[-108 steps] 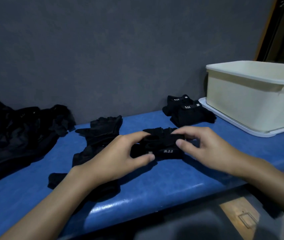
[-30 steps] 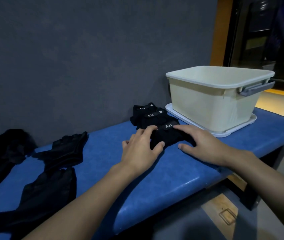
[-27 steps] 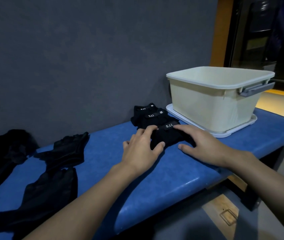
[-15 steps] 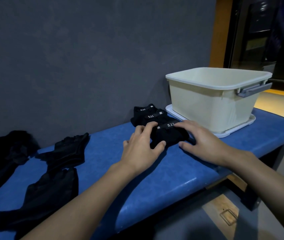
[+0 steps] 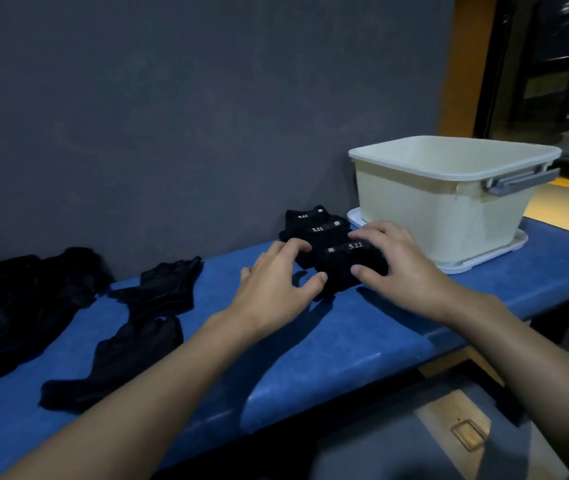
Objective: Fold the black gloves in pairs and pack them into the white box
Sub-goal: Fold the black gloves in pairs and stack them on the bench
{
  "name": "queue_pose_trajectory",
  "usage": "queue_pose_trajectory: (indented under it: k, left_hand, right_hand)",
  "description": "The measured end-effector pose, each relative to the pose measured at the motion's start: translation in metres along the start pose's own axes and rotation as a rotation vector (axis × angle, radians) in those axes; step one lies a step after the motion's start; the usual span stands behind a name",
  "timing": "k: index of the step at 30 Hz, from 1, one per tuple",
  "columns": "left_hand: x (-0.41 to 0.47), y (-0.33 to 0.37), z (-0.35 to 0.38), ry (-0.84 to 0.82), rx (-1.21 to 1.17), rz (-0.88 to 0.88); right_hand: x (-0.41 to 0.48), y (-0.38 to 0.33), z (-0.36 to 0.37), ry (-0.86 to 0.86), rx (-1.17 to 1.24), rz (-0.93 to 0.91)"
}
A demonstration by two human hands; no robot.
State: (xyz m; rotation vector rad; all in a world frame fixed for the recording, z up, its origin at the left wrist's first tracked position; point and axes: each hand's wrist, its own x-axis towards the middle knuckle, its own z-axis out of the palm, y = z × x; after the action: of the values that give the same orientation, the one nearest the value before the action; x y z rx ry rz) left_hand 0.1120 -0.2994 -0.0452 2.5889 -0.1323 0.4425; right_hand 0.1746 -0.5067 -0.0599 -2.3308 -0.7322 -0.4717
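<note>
My left hand (image 5: 276, 285) and right hand (image 5: 401, 271) pinch the folded pair (image 5: 340, 268) endwise, axis hand to hand. The white box (image 5: 432, 209) sits just beyond right hand.

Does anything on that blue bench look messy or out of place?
Nothing damaged or spilled. Untidy at left: loose gloves and a dark heap lie crumpled on the bench, while three folded pairs sit in a neat row beside the white box, the left hand and right hand holding the nearest pair.

Left grip (image 5: 276, 289) and right grip (image 5: 401, 271) hold folded gloves (image 5: 342, 268) beside white box (image 5: 432, 216).
</note>
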Motion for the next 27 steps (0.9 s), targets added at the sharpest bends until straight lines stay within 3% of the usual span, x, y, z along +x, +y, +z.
queue_pose_trajectory:
  k: [6,17,27]
  left_hand:
    - [-0.032,-0.032,-0.054,0.054,0.03,-0.049]
    - [-0.095,-0.157,-0.162,0.214,0.102,-0.21]
    - [-0.119,-0.241,-0.226,0.294,0.375,-0.279]
  right_hand:
    - [0.012,-0.054,0.023,-0.059,0.082,-0.136]
    - [0.058,-0.179,0.115,-0.282,0.242,-0.294]
    - [0.1,-0.275,0.199,-0.446,0.291,-0.325]
